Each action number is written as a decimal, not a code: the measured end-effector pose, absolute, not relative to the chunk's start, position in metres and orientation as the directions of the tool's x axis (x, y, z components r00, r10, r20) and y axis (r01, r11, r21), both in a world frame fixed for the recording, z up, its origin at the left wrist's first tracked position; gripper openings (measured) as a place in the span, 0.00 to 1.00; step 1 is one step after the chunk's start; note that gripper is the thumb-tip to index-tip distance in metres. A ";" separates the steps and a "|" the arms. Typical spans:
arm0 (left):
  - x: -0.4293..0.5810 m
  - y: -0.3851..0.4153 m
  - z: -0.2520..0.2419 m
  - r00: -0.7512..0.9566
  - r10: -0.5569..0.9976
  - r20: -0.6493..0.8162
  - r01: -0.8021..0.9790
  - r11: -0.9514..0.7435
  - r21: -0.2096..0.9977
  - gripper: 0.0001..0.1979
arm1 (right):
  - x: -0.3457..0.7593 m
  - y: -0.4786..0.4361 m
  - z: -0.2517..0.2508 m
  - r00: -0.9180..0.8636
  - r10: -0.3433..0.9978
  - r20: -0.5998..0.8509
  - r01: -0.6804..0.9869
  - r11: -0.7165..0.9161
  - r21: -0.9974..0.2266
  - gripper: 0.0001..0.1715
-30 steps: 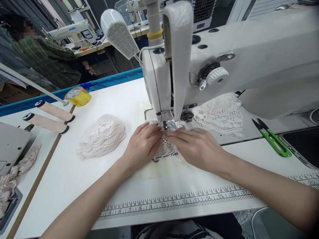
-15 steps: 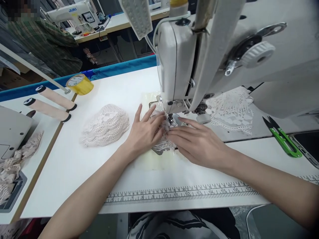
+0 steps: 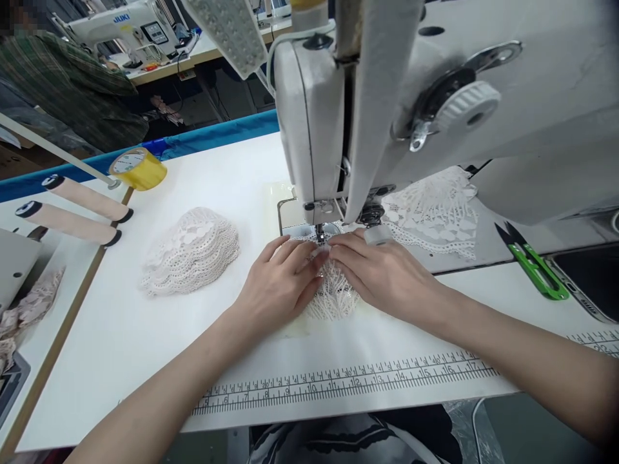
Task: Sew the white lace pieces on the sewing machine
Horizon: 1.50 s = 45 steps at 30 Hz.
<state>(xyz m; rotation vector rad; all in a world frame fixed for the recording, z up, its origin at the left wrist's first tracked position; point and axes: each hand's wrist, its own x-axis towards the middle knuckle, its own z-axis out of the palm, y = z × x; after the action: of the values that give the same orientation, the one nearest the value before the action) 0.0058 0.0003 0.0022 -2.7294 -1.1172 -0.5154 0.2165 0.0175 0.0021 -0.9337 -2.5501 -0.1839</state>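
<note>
A white sewing machine (image 3: 435,96) stands over the white table (image 3: 145,335). Under its needle (image 3: 320,236) lies a small piece of white lace (image 3: 333,296). My left hand (image 3: 280,283) rests flat on the lace's left side, fingers stretched toward the needle. My right hand (image 3: 382,274) presses the lace from the right, fingers extended and together, tips just in front of the presser foot. Both hands touch the lace and nearly meet at the fingertips.
A stack of lace pieces (image 3: 189,251) lies left of my hands, and more lace (image 3: 435,209) sits behind the machine. Green thread snips (image 3: 534,264) lie at the right. Yellow tape (image 3: 138,169) and two thread cones (image 3: 72,209) are far left. Another person (image 3: 62,84) stands beyond.
My left hand's fingers, spread half a second ago, have drawn together on the lace. Both hands have pulled the lace slightly toward me, and the view has shifted a little.
</note>
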 end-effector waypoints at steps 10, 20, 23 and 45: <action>0.000 0.000 0.006 0.681 0.680 0.272 0.709 -0.705 -0.012 0.18 | 0.218 0.018 0.007 -0.692 0.587 0.421 0.694 0.702 0.161 0.14; 0.001 -0.001 0.006 0.675 0.673 0.302 0.714 -0.699 -0.039 0.17 | 0.218 0.019 0.005 -0.701 0.579 0.415 0.688 0.702 0.184 0.15; 0.000 -0.001 0.005 0.674 0.670 0.310 0.715 -0.697 -0.048 0.17 | 0.218 0.018 0.005 -0.696 0.589 0.410 0.695 0.695 0.183 0.14; 0.000 -0.009 0.008 0.813 0.422 0.401 0.511 -0.847 -0.145 0.05 | 0.224 0.016 0.010 -0.748 0.464 0.475 0.493 0.867 -0.070 0.14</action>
<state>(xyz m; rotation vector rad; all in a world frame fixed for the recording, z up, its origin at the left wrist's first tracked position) 0.0001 -0.0089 0.0077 -2.7530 -0.7205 -0.5241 0.2241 0.0159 0.0097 -0.6987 -2.5488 -0.0817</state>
